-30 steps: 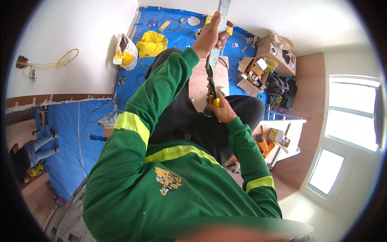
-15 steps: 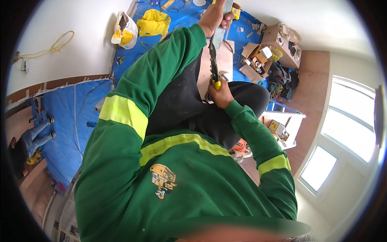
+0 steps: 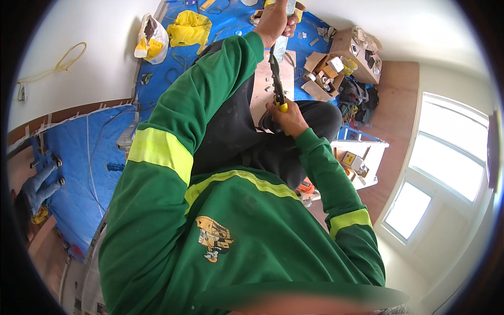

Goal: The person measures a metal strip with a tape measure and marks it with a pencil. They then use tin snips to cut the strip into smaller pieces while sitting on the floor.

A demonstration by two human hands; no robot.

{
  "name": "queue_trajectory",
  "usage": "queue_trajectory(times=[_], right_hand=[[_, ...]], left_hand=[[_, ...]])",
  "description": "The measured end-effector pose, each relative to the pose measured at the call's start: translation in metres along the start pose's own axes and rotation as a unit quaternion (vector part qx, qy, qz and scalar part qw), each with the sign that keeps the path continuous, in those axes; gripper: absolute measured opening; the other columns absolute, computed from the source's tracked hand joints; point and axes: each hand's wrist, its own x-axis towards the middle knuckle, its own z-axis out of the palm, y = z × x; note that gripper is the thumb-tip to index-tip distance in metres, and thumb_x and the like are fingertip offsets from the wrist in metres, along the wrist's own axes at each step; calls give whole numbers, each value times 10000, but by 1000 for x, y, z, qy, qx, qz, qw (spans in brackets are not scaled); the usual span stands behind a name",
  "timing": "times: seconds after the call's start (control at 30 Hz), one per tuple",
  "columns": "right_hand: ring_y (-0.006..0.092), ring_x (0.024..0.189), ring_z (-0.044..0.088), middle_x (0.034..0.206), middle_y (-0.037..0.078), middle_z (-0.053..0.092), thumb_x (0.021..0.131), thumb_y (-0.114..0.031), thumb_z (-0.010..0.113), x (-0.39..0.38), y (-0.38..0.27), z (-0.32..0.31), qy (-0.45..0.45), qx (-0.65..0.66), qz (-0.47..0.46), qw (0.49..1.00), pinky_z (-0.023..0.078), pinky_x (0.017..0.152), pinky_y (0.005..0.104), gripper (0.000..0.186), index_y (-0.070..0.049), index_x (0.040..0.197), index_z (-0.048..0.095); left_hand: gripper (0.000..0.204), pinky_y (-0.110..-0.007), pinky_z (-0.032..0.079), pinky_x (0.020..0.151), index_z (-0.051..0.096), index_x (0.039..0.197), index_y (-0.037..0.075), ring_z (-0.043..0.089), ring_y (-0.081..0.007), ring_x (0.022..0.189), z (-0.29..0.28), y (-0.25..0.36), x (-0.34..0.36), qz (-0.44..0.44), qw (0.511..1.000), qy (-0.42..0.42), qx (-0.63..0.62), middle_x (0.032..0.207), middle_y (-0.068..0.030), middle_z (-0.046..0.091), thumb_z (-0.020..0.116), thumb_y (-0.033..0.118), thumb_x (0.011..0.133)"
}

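Observation:
My left hand point(image 3: 274, 23), far ahead of me, is closed around a long grey strip point(image 3: 280, 50) that looks like metal or coated board. Nearer to me, my right hand point(image 3: 289, 118) grips the yellow-and-black handle of a saw point(image 3: 276, 79). Its dark blade points away from me, and its tip lies beside the strip's near end; whether they touch I cannot tell. Beneath the saw is a pale wooden board point(image 3: 260, 89), between my legs. The far end of the strip runs out of the picture.
Blue sheeting point(image 3: 226, 23) covers the floor ahead, with a yellow bag point(image 3: 190, 29) and a white sack point(image 3: 152, 39). On the right stand an open carton point(image 3: 323, 79) and a white platform point(image 3: 359, 152). A person in jeans point(image 3: 39, 184) is at the far left.
The surroundings have shifted slightly left in the picture. My right hand and the saw are slightly higher in the picture, the blade leaning a little more left. Both hands keep their grips.

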Motion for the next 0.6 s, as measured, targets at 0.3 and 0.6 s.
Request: queue_trajectory(times=[0.3,0.6], right_hand=[[145,716,578,742,68,622,993,-294,806,16,29,24,67,28,-42,996,492,672,392,337,7,912,678],[344,760,705,803,239,708,980,-346,784,32,19,16,37,-105,-35,993,540,738,494,424,71,974,706]], left_hand=[[762,-288,375,490,639,1212,82,434,-95,509,10,3,-10,-6,998,-26,50,681,20,469,373,789,1107],[668,-451,532,745,708,1179,75,698,-309,784,-4,-3,-29,151,853,-137,480,886,-147,717,537,715,1093]])
